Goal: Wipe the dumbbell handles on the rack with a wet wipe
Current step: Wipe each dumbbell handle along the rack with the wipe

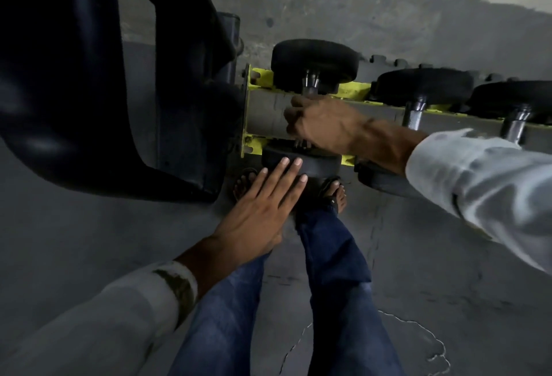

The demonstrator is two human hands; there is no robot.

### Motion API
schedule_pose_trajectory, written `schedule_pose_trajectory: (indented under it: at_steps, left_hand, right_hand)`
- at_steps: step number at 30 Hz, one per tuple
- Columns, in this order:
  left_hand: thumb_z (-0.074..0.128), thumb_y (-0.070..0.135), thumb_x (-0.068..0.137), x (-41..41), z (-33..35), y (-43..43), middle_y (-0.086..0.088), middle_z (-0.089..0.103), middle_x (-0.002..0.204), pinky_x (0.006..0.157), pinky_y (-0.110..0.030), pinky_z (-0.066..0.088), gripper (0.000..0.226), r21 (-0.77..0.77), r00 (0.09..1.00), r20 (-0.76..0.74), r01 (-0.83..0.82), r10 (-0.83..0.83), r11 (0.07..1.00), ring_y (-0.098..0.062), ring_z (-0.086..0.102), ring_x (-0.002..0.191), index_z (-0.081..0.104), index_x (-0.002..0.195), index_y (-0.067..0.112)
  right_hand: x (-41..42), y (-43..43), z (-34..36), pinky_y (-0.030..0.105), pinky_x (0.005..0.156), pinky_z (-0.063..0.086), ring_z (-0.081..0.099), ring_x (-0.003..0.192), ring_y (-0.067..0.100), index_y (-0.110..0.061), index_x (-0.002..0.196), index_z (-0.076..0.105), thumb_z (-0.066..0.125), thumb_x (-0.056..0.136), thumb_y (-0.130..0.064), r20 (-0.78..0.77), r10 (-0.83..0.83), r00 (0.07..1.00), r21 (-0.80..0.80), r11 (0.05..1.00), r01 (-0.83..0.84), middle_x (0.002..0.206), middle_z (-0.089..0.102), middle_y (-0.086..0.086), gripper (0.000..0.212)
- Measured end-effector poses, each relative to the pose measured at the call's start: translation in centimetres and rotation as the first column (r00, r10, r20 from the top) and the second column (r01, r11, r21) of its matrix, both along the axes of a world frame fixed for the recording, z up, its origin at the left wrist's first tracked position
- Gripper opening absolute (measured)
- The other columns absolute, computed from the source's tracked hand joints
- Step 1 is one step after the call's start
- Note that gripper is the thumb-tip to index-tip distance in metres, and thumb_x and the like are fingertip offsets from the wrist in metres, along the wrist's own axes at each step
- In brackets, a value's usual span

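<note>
Mid-frame, the right hand (324, 127) wraps curled fingers round the leftmost dumbbell handle (310, 84) on the rack (265, 112); the left hand (263, 205), fingers straight, touches its near weight (324, 164) below.

It was dim and a bit blurry. The right hand (325, 126) on the handle (310, 81) looked smeared. The edges bent.

At mid-frame the right hand (321, 127) curls round the handle (310, 82) of the leftmost dumbbell (313, 58) on the yellow-and-grey rack (265, 112). Below it the left hand (260, 211) is spread flat, straight fingers reaching that dumbbell's near disc. Two more dumbbells (424, 84) sit along the rack toward the right edge. A dark machine frame (89, 76) fills the upper left. Jeans (328, 256) and sandalled feet (336, 193) stand on grey floor (448, 271).
</note>
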State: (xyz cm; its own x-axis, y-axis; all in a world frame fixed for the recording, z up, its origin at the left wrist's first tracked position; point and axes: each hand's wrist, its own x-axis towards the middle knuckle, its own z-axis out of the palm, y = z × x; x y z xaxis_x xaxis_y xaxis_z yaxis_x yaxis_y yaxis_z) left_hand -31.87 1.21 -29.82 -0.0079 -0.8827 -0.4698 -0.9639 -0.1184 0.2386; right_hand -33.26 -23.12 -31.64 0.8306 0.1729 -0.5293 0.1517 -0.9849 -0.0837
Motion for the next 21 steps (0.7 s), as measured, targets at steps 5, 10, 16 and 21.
schedule_pose_trajectory:
  at_steps: [5,10,16,21]
  left_hand:
    - [0.061,0.039,0.087,-0.7,0.0,-0.2,-0.023,-0.027,0.165,0.125,-0.055,0.015,0.107,0.017,0.999,0.022,-0.033,0.033,0.999,-0.04,-0.017,0.156,-0.006,0.163,0.004]
    - [0.063,0.041,0.088,-1.6,0.1,-0.2,-0.025,-0.027,0.165,0.126,-0.055,0.013,0.109,0.039,0.997,0.031,-0.071,0.07,0.997,-0.042,-0.018,0.155,-0.007,0.162,0.002]
    - [0.059,0.04,0.089,-2.0,0.0,-0.3,-0.025,-0.029,0.164,0.126,-0.055,0.012,0.106,0.045,0.996,0.032,-0.088,0.086,0.995,-0.042,-0.021,0.154,-0.009,0.162,0.003]
    - [0.06,0.038,0.085,-2.2,0.3,-0.5,-0.026,-0.025,0.165,0.125,-0.055,0.015,0.106,0.04,0.993,0.036,-0.11,0.108,0.993,-0.043,-0.016,0.155,-0.002,0.163,0.002]
  right_hand:
    - [-4.1,0.6,-2.1,0.034,0.078,0.052,0.063,0.097,0.03,-0.013,0.094,0.07,0.069,0.079,-0.002,-0.07,-0.573,0.816,0.455,0.71,0.538,0.108,0.061,0.009,0.019]
    - [-5.6,1.3,-4.3,0.041,0.074,0.056,0.065,0.087,0.029,-0.018,0.085,0.059,0.074,0.074,-0.006,-0.318,-0.903,0.289,0.483,0.108,0.869,0.089,0.067,0.006,0.022]
    - [-4.8,0.8,-6.1,0.038,0.071,0.049,0.06,0.08,0.026,-0.018,0.075,0.059,0.064,0.071,0.009,-0.582,-0.81,0.077,0.488,-0.272,0.829,0.077,0.063,0.008,0.028]
    - [-6.8,1.4,-4.2,0.026,0.067,0.047,0.058,0.072,0.014,-0.009,0.073,0.063,0.073,0.082,0.004,-0.468,-0.815,0.342,0.685,-0.089,0.723,0.074,0.063,0.009,0.018]
